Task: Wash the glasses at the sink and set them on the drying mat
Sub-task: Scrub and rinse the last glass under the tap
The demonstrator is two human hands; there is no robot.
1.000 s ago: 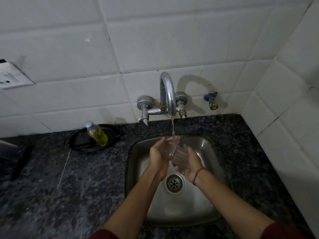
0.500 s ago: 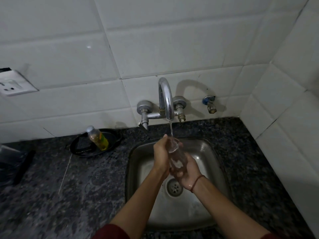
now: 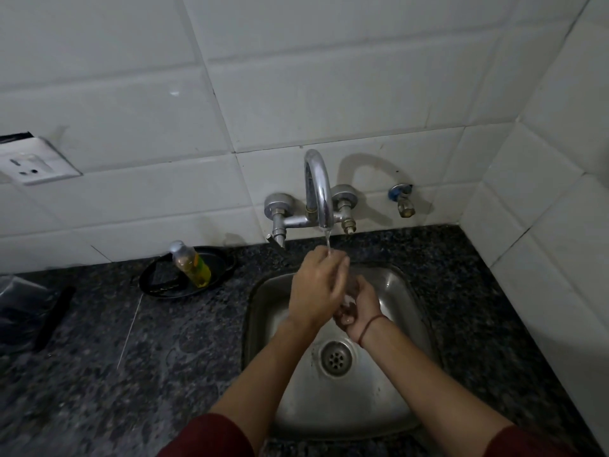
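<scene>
- Currently the glass [image 3: 350, 296] sits over the steel sink [image 3: 263, 291], just under the faucet [image 3: 318, 189]. It is mostly hidden between both hands, with only a pale glint showing.
- Left hand [image 3: 316, 288] lies over the top and side of the glass with its fingers curled round it. The water stream [image 3: 328, 245] lands on those fingers.
- Right hand [image 3: 361, 308] holds the lower end from below and the right, fingers wrapped round it. There is a red thread [image 3: 370, 326] on that wrist.
- Change: a second ago the hands were spread either side and the clear body showed under the stream. Half a second ago the glass stood more upright, taking water at the mouth. Now the left hand has closed over it and the pair has drawn together.
- My read: rubbing or rinsing the outside and rim, mid-wash. Water is running and the glass is not ready to leave the sink.
- Drain [image 3: 336, 357] is open below the hands. I can't tell whether any soap is on the glass.
- Soap bottle [image 3: 191, 263] lies in a black tray [image 3: 158, 282] on the granite counter [image 3: 131, 357], left of the sink.
- Dark object [image 3: 19, 315] is at the far left edge; can't tell if it's the drying mat. No other glasses in view.
- Wall socket [image 3: 33, 164] is upper left, and a small spare tap [image 3: 402, 199] is right of the faucet.
- Risk: wet glass, slippery hold, hard basin beneath.
</scene>
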